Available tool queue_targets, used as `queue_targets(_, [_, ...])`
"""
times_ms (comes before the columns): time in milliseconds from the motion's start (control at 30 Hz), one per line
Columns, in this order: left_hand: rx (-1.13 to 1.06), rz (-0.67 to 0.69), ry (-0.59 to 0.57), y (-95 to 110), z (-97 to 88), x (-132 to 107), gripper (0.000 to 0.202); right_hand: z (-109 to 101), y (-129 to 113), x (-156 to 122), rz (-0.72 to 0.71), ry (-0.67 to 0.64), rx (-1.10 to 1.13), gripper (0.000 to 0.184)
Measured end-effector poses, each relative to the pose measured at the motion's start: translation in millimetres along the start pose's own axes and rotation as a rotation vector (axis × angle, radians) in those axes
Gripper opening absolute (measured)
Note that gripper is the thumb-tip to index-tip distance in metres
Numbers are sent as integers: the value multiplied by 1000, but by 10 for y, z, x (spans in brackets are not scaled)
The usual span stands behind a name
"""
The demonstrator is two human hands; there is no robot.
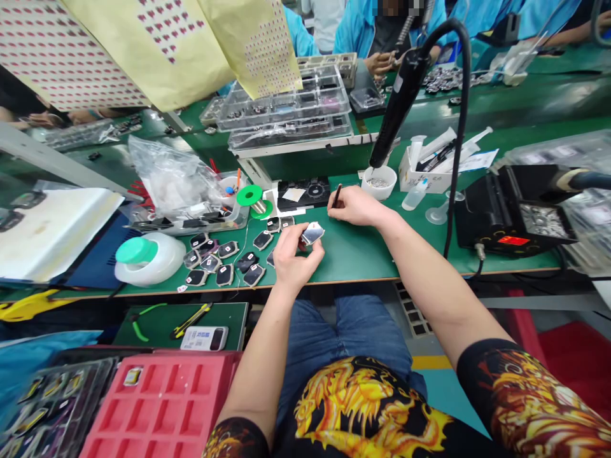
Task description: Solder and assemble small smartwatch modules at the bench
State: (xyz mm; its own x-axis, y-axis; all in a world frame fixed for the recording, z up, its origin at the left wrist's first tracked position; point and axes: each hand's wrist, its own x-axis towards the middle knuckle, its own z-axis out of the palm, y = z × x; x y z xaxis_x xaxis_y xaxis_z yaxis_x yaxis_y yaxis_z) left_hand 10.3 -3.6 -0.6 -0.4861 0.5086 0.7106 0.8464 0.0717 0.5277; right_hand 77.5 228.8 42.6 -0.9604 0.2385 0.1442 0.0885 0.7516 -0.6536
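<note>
Between the fingers and thumb of my left hand is a watch case with a shiny face, held just above the green bench. My right hand is closed around a thin dark pen-like tool, its hand resting by the bench top; the tool's lower end is hidden. Several similar watch cases, some with small white labels, lie to the left of my left hand. Behind my hands sits a black fixture plate with a pale square on it.
A green solder spool and a white bottle stand left. A soldering iron leans over a white cup; its cable loops down beside a black station. A red foam tray lies lower left. Co-workers sit opposite.
</note>
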Motion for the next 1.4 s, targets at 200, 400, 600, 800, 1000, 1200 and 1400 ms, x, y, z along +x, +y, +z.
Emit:
queue_targets(200, [16, -21, -22, 3, 2, 1, 28, 7, 16, 6, -8, 1, -5, 7])
queue_targets(400, [13, -17, -19, -16, 13, -10, 30, 19, 18, 5, 1, 13, -6, 7])
queue_targets(600, [29, 14, 1, -34, 19, -28, 29, 4, 8, 2, -21, 6, -3, 7])
queue_targets(800, [23, -10, -15, -17, 16, -18, 31, 5, -5, -5, -11, 2, 1, 6])
queue_targets(1000, [-7, 15, 6, 5, 2, 2, 31, 11, 3, -1, -18, 7, 4, 6])
queue_targets(1200, [-27, -61, 6, -57, 22, -29, 31, 1, 15, -6, -38, -7, 5, 6])
queue_targets(1400, [-209, -245, 128, -138, 74, -81, 34, 46, -141, -47, -93, 195, 132, 11])
